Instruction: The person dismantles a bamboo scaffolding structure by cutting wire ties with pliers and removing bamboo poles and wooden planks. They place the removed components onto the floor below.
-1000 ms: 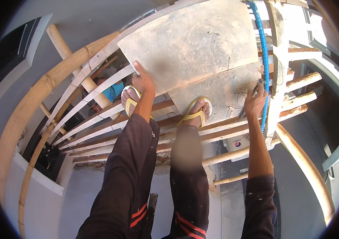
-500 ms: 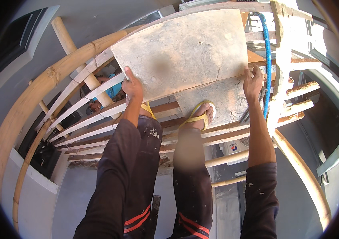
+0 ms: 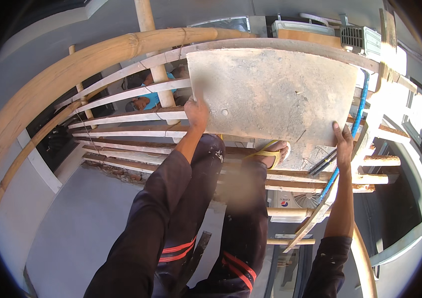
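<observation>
A worn, dusty rectangular board (image 3: 275,94) spans the space in front of me, over the wooden slats. My left hand (image 3: 197,114) is closed on its left edge, near the lower corner. At its lower right corner, my right hand (image 3: 342,140) grips the edge, fingers partly hidden by the board. A second grey board (image 3: 301,158) shows below the near edge of the first, resting on the slats. One of my feet, in a yellow-strapped sandal (image 3: 272,153), is beside the lower board; the other foot is mostly hidden.
Spaced slats (image 3: 126,118) leave open gaps, and a person in blue (image 3: 146,102) is below them. A thick bamboo pole (image 3: 92,52) curves along the left. A blue tube (image 3: 362,102) and an upright timber (image 3: 386,64) stand right. An outdoor air-conditioner unit (image 3: 283,199) lies below.
My view has shifted and turned. The upper board has turned clockwise in the picture, its near edge now sloping down to the right. My right hand has come onto its lower right corner.
</observation>
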Tool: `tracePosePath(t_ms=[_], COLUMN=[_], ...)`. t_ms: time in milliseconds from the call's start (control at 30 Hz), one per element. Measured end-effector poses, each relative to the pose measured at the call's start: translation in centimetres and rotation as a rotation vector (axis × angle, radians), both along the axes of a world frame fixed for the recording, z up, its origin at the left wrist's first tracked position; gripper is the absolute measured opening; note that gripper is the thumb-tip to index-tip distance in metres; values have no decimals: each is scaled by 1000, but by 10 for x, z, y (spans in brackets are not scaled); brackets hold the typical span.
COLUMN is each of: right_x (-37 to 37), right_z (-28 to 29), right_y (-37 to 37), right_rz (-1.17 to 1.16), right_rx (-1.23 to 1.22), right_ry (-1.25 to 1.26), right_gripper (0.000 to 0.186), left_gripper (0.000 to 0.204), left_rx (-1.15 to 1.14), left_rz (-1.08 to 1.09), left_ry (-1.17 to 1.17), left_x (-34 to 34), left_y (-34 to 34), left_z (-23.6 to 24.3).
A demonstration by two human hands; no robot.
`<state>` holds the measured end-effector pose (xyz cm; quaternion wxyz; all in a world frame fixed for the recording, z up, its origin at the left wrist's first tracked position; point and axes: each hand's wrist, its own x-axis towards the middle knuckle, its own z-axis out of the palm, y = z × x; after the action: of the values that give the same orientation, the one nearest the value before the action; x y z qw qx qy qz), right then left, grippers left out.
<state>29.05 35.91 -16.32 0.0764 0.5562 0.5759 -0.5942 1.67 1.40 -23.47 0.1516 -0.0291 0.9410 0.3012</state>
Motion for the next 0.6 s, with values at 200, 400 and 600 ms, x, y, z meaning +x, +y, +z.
tracePosePath(t_ms=[200, 400, 600], right_x=[-2, -11, -11], right_z=[43, 113, 192], right_y=[-1, -15, -41], right_rz=[-49, -124, -284], right_rx=[37, 97, 111], right_ry=[-8, 108, 144], right_gripper=[46, 45, 42], left_gripper=[85, 70, 71], left_rx=[28, 198, 258], left_rz=[196, 275, 226], left_ry=[-145, -110, -42], left_x=[15, 32, 15], left_y=[0, -13, -26], left_z=[83, 178, 266])
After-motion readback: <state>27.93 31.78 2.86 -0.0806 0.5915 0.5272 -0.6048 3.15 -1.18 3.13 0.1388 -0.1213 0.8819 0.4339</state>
